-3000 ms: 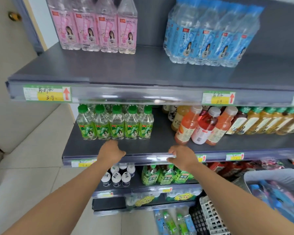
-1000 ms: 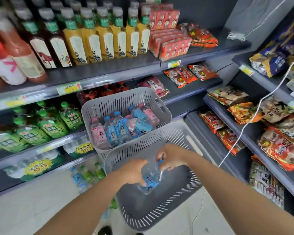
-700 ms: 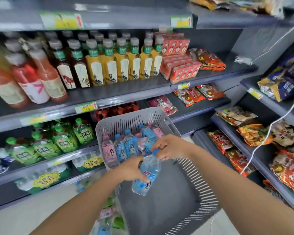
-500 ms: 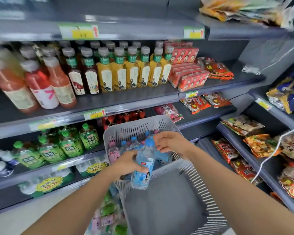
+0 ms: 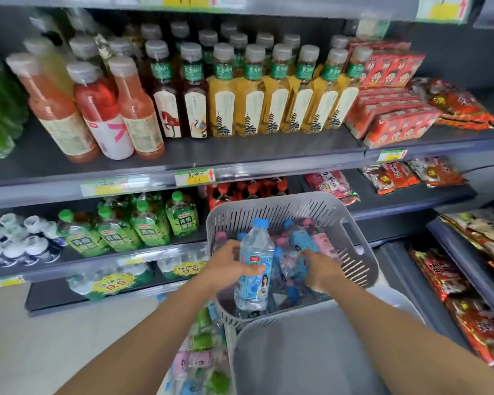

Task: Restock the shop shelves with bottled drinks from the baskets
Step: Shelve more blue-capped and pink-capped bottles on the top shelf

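Observation:
My left hand (image 5: pixel 226 266) grips a clear bottle with a blue cap and blue label (image 5: pixel 254 269), held upright over the near side of the grey slotted basket (image 5: pixel 357 223). That basket holds several blue-labelled and pink-labelled bottles (image 5: pixel 305 238). My right hand (image 5: pixel 322 272) reaches down into the basket, with its fingers on a clear bottle lying there; whether it has a hold is not visible. An empty grey basket (image 5: pixel 311 352) sits directly below my forearms.
Shelves ahead carry yellow tea bottles (image 5: pixel 277 92), orange and red juice bottles (image 5: pixel 103 109) and green bottles (image 5: pixel 149 223). Red cartons (image 5: pixel 394 109) and snack packs (image 5: pixel 439 275) fill the right. More bottles (image 5: pixel 200 360) lie low at the left of the empty basket.
Three seconds ago both hands rested on a shelf edge. Since then they lifted a blue bottle from the near basket; now my right hand has left its cap and dropped into the far basket.

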